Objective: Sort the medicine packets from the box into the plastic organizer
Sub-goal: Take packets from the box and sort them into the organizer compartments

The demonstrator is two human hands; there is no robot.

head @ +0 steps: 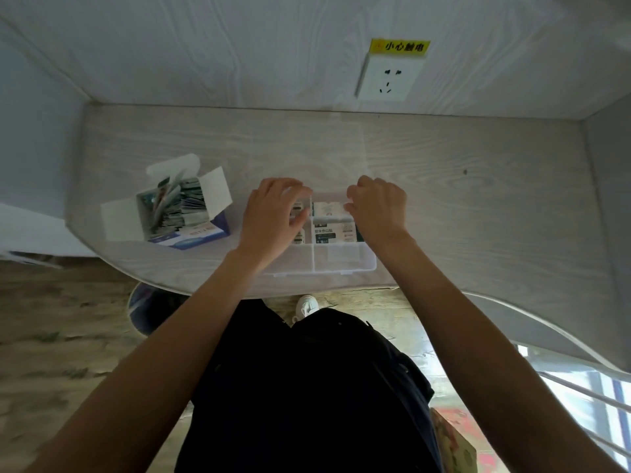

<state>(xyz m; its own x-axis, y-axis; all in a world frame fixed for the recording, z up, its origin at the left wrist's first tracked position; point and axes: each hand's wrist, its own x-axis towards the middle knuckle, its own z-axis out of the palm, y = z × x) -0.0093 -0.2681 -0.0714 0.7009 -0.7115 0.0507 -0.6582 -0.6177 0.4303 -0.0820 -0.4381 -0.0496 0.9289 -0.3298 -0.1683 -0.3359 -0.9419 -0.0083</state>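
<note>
1. A clear plastic organizer with divided compartments (341, 259) sits on the pale wood-grain desk (478, 199), near its front edge. It serves as the landmark here.
2. White medicine packets with dark print (329, 232) lie in the organizer's middle and far compartments; the two nearest compartments show no packets.
3. The left hand (273, 213) is over the organizer's left side, fingers bent down toward a far-left compartment. Whether it pinches a packet there cannot be told, as the hand hides its own fingertips.
4. The right hand (379, 206) is over the organizer's far right corner, fingers curled at the rim. Whether they grip the rim or a packet cannot be told.
5. A white and blue cardboard box with open flaps (181, 213) stands left of the organizer, apart from it, stuffed with many upright packets.
6. A white wall socket (387, 80) with a yellow warning label above it is on the wall beyond the organizer.
</note>
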